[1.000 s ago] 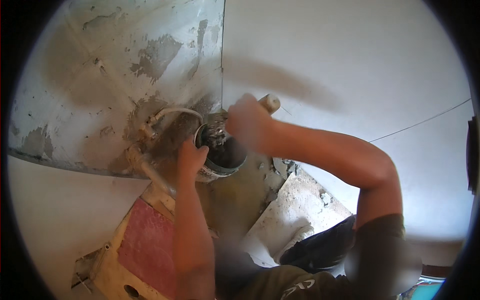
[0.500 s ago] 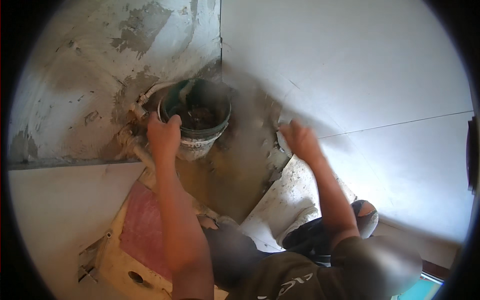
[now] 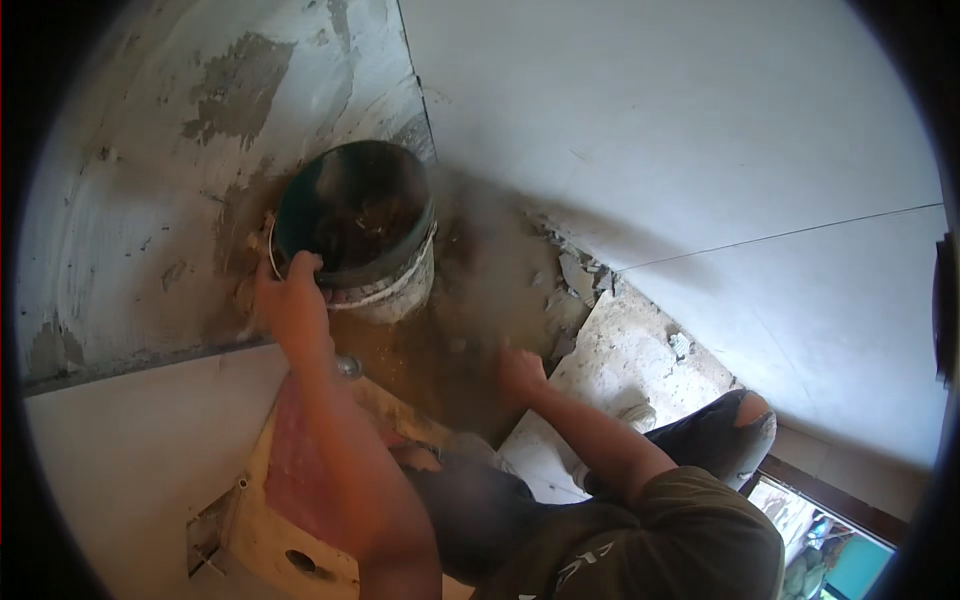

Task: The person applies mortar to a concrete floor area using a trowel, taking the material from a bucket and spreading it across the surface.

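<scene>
A round bucket [image 3: 398,288], dark green inside and caked whitish outside, stands tilted in the corner with dark rubble [image 3: 375,222] in it. My left hand [image 3: 296,300] is closed on its near left rim, beside the thin wire handle [image 3: 272,248]. Low over the murky brown floor patch [image 3: 455,375], to the right of the bucket, my right hand [image 3: 522,376] is closed. Its fingertips are hidden and hazy, so whatever they may hold cannot be made out.
Broken flakes [image 3: 580,278] lie along the right wall's foot. A pale, dirt-spotted slab [image 3: 650,340] borders the wet patch. Lower left is a yellowish board [image 3: 250,525] with a reddish area and a hole. A rough, patchy wall [image 3: 150,200] rises behind the bucket.
My right hand has come down and left, from near the wall to the floor patch. The bucket, with my left hand still on it, appears farther left and larger; the view has shifted.
</scene>
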